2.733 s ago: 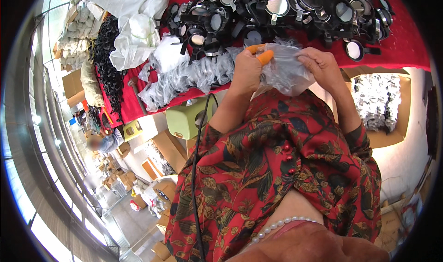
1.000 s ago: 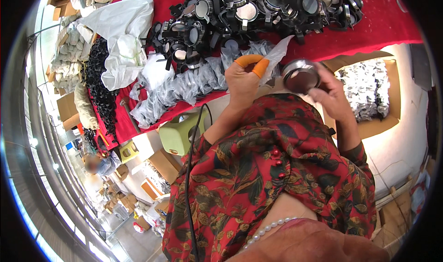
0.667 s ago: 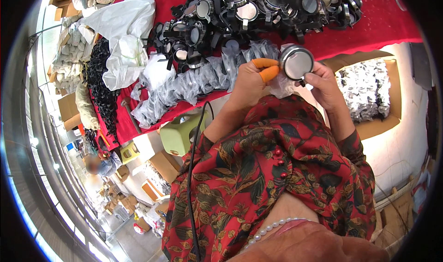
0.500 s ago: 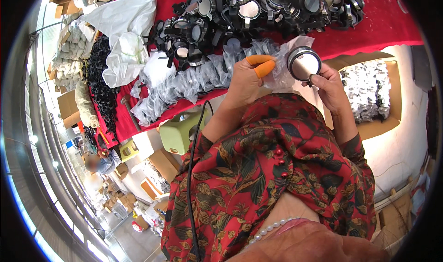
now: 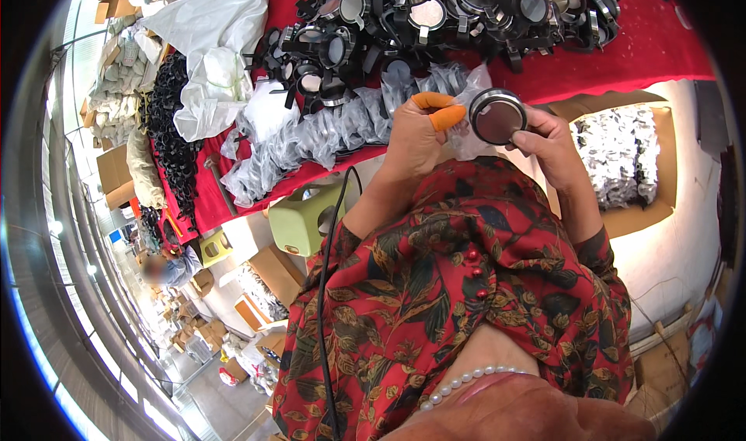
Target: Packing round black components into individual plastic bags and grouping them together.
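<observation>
My left hand point(image 5: 414, 134), orange covers on its thumb and one finger, pinches a clear plastic bag point(image 5: 468, 144). In my right hand point(image 5: 550, 139) is a round mirror point(image 5: 497, 122) with a black and silver rim, gripped at its lower right edge. Its face looks dark. The mirror's left edge meets the bag; I cannot tell whether any of it is inside. Just beyond my left hand runs a row of bagged pieces point(image 5: 318, 138) along the table's near edge. Farther back lies a heap of similar round mirrors point(image 5: 427, 12) with black straps.
The table has a red cloth point(image 5: 622, 72). White plastic sheeting point(image 5: 214, 41) and a pile of black parts point(image 5: 172, 122) lie at its left. An open carton point(image 5: 664, 146) with silvery packed pieces stands at right. A green stool point(image 5: 295, 225) is below the table edge.
My right hand has brought the mirror left and slightly down, against the bag. The mirror has tilted, and its face has gone from bright to dark. My left hand keeps its pinch.
</observation>
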A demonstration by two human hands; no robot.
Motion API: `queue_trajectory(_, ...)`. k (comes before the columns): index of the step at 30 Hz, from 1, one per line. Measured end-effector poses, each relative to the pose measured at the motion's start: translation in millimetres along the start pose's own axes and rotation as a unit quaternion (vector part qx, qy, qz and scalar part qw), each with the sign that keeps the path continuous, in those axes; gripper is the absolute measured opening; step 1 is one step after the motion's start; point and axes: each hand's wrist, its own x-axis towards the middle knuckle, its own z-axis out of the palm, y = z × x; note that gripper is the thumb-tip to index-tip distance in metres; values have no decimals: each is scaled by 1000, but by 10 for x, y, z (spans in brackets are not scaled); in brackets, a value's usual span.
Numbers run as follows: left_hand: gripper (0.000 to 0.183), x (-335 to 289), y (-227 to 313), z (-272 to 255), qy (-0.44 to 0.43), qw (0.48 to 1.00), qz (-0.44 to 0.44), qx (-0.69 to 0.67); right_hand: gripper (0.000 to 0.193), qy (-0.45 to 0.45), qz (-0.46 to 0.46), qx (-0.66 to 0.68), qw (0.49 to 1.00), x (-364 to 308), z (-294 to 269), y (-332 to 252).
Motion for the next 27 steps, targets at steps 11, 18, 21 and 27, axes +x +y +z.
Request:
queue_trajectory(11,13,-115,-247,268,-141,872,183,431,29,127,-233,-447,854,209,125,220)
queue_trajectory(18,14,-105,-466,236,-167,926,48,334,48,202,-160,-22,966,370,169,331)
queue_trajectory(21,13,-97,-386,232,-195,914,6,356,32,102,-66,-65,991,330,7,383)
queue_trajectory(27,21,-101,-211,-21,-70,883,-33,463,19,252,-229,-432,835,394,-502,623)
